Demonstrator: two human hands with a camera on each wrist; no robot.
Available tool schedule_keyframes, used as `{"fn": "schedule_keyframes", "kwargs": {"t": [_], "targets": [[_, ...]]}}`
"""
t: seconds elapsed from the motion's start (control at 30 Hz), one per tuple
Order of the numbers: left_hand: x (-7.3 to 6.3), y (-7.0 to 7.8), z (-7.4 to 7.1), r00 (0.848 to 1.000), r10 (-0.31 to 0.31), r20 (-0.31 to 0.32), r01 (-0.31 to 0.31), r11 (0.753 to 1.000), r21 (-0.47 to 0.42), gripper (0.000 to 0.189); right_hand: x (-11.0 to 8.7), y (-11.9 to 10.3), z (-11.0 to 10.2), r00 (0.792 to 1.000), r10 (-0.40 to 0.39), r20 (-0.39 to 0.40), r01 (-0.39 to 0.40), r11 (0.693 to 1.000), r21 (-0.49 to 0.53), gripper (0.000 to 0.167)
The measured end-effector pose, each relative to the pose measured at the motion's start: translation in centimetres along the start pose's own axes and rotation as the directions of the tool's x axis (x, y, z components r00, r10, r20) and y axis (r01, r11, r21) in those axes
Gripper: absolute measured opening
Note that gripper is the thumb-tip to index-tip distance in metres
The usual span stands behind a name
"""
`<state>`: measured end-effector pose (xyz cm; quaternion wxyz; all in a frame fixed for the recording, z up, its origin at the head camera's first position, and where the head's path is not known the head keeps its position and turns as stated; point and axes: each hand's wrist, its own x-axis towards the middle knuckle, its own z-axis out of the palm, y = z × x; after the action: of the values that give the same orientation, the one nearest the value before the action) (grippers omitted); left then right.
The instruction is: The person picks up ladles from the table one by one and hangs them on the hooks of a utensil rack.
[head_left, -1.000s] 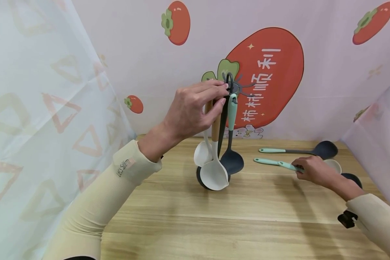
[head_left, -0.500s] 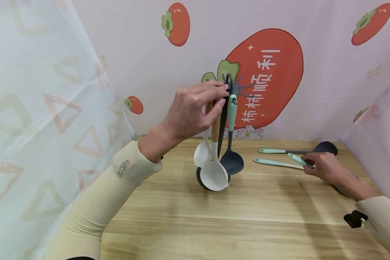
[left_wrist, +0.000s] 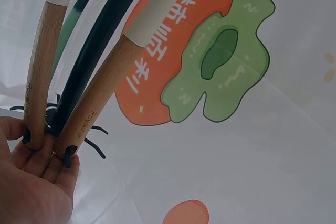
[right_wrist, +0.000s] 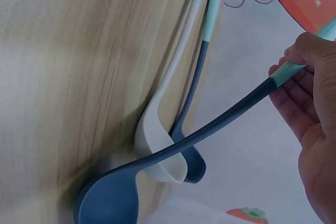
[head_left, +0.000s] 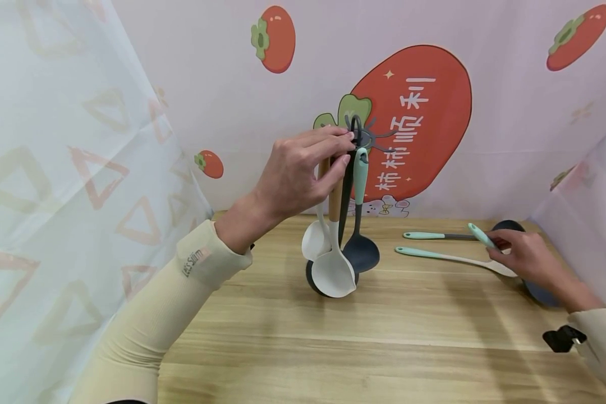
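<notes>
My left hand (head_left: 305,168) grips the top of a dark utensil rack (head_left: 366,137), its fingers among the upper ends of the hanging handles. From the rack hang a white ladle with a wooden handle (head_left: 334,272), another white utensil (head_left: 315,240) and a dark blue ladle with a mint handle (head_left: 362,252). The left wrist view shows two wooden handles (left_wrist: 100,90) by the fingers. At the right, my right hand (head_left: 527,255) holds a second dark blue ladle (right_wrist: 226,116) by its mint handle, which tilts up; its bowl (right_wrist: 110,200) is low, close over the table.
Two mint-handled utensils lie on the wooden table (head_left: 363,348) at the right: a white ladle (head_left: 449,256) and a dark blue one (head_left: 436,235) behind it. A persimmon-printed sheet (head_left: 222,73) rises behind the table, with more sheeting on both sides.
My right hand has moved right, raising the mint handle end of the dark blue ladle into a tilt. The white ladle beneath is more exposed. My left hand stays on the rack.
</notes>
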<state>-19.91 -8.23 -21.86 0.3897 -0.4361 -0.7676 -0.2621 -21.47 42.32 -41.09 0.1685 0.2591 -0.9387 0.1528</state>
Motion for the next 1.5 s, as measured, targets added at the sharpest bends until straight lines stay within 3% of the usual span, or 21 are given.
{"fn": "schedule_keyframes", "kwargs": {"t": [0.23, 0.43, 0.77, 1.07, 1.5], "targets": [[0.1, 0.1, 0.1, 1.0, -0.003, 0.004, 0.003, 1.0, -0.003, 0.026, -0.6, 1.4, -0.5, 0.992, 0.035, -0.117, -0.033, 0.999, 0.019, 0.032], [0.0, 0.1, 0.0, 1.0, -0.008, 0.004, 0.008, 1.0, 0.001, 0.026, -1.0, 1.9, -1.1, 0.979, 0.102, -0.174, -0.082, 0.99, 0.117, 0.028], [0.0, 0.1, 0.1, 1.0, -0.007, 0.003, 0.007, 1.0, -0.002, 0.026, -1.5, 2.3, -2.3, 0.959, 0.186, -0.214, -0.168, 0.981, 0.098, 0.031], [-0.1, 0.1, 0.1, 1.0, -0.004, 0.001, 0.004, 1.0, -0.005, 0.026, -1.6, 2.7, -2.9, 0.949, 0.208, -0.237, -0.195, 0.978, 0.077, 0.03], [-0.1, 0.1, 0.0, 1.0, -0.003, 0.009, 0.002, 1.0, 0.009, 0.026, -2.2, 2.8, -3.6, 0.922, 0.329, -0.206, -0.319, 0.944, 0.079, 0.028]]}}
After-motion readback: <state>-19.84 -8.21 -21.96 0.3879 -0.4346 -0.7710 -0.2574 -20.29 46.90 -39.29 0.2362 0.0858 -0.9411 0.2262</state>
